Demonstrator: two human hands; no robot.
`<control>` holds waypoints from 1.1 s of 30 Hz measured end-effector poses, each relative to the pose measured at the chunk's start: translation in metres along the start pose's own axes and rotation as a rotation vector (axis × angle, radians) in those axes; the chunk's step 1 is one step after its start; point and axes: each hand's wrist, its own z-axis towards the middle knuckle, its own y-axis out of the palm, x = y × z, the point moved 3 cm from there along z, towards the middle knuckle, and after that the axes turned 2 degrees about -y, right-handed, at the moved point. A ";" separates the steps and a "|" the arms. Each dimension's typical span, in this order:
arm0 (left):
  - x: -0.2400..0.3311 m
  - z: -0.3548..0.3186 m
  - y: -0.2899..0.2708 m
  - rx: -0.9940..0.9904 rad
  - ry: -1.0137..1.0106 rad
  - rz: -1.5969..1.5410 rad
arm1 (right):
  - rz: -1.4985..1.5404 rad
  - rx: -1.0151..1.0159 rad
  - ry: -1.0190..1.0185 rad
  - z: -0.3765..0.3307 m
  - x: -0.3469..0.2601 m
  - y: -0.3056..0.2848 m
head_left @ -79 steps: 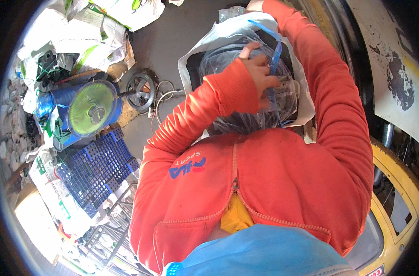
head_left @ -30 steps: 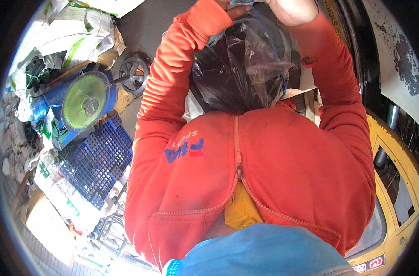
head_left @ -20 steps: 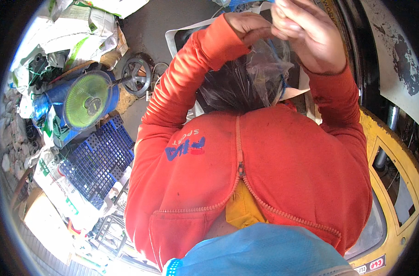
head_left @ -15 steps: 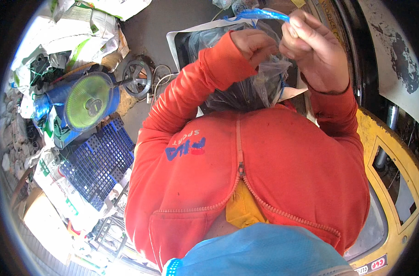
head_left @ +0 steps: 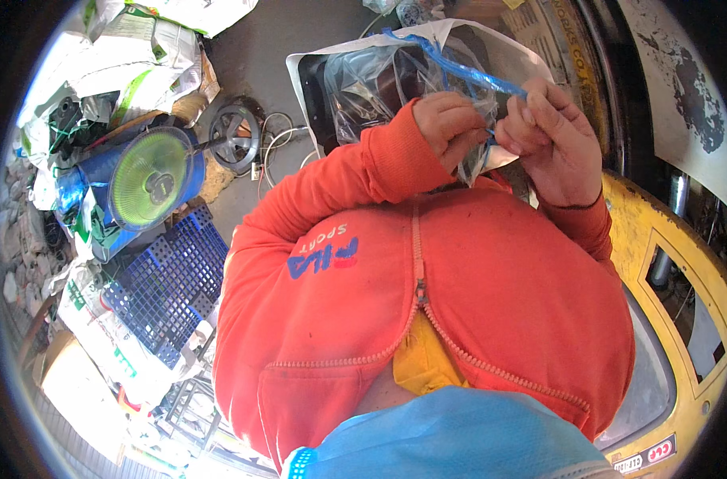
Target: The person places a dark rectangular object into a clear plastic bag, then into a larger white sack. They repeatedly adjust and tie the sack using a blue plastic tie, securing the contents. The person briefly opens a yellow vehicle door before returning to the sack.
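Pinching the blue strip, the right hand is closed; the left hand curls, its hold unclear. Reaching the white rim's far edge, the strip looks light, limp, slippery, best gripped near an end.

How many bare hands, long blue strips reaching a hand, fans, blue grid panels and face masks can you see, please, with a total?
Bare hands, left hand and right hand: 2
Long blue strip: 1
Fan: 1
Blue grid panel: 1
Face mask: 1
Total: 6
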 end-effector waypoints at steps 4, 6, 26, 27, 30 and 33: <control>0.006 -0.004 0.005 -0.007 0.008 -0.036 | 0.003 0.036 0.032 -0.011 0.002 -0.001; 0.007 -0.006 0.007 -0.029 0.000 -0.039 | 0.006 0.036 0.039 -0.015 0.003 -0.001; 0.015 -0.016 0.001 -0.036 -0.094 -0.096 | 0.177 0.077 -0.076 -0.011 -0.036 -0.024; 0.016 -0.014 -0.003 -0.029 -0.097 -0.098 | 0.255 0.195 -0.195 -0.010 -0.053 -0.040; 0.014 -0.008 -0.022 -0.032 -0.297 -0.199 | 0.196 -0.043 -0.336 0.009 -0.122 -0.085; 0.011 0.003 -0.041 -0.043 -0.298 -0.265 | -0.074 -0.093 -0.557 0.026 -0.207 -0.125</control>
